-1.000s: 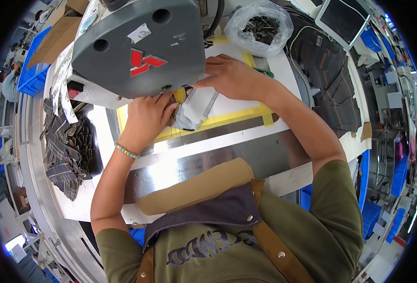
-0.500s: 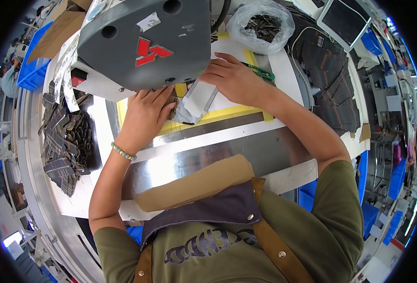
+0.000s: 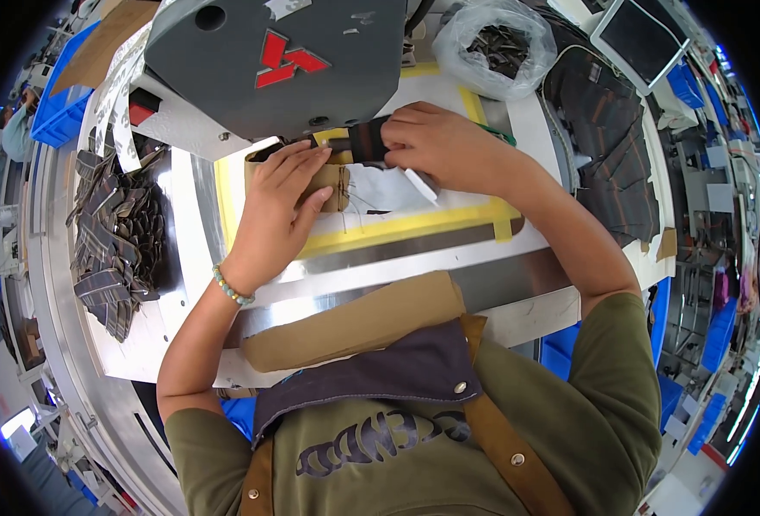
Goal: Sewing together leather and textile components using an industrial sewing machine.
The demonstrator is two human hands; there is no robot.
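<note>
My left hand [image 3: 278,211] lies with its fingers stretched out on a brown piece of fabric [image 3: 338,191] with loose threads at its edge. The fingertips reach the left end of a dark striped piece of fabric [image 3: 367,140] under the machine head. My right hand [image 3: 440,148] is closed, its thumb and fingers pinching the right end of that dark striped piece. Between the hands lies a pale grey-white piece [image 3: 384,187], with a narrow white strip sticking up at its right. All this rests within a yellow-taped frame [image 3: 414,219] on the machine bed.
The grey machine head [image 3: 276,77] hangs just above both hands. Dark striped fabric pieces [image 3: 122,241] pile up at the left. A clear plastic bag [image 3: 530,73] of small dark pieces stands at the back right, beside dark cloth panels [image 3: 603,146] and a screen [image 3: 640,39].
The dark striped piece now shows between my hands. The yellow-taped frame appears farther right and lower. My right hand has come right and nearer, and the white strip is tilted differently.
</note>
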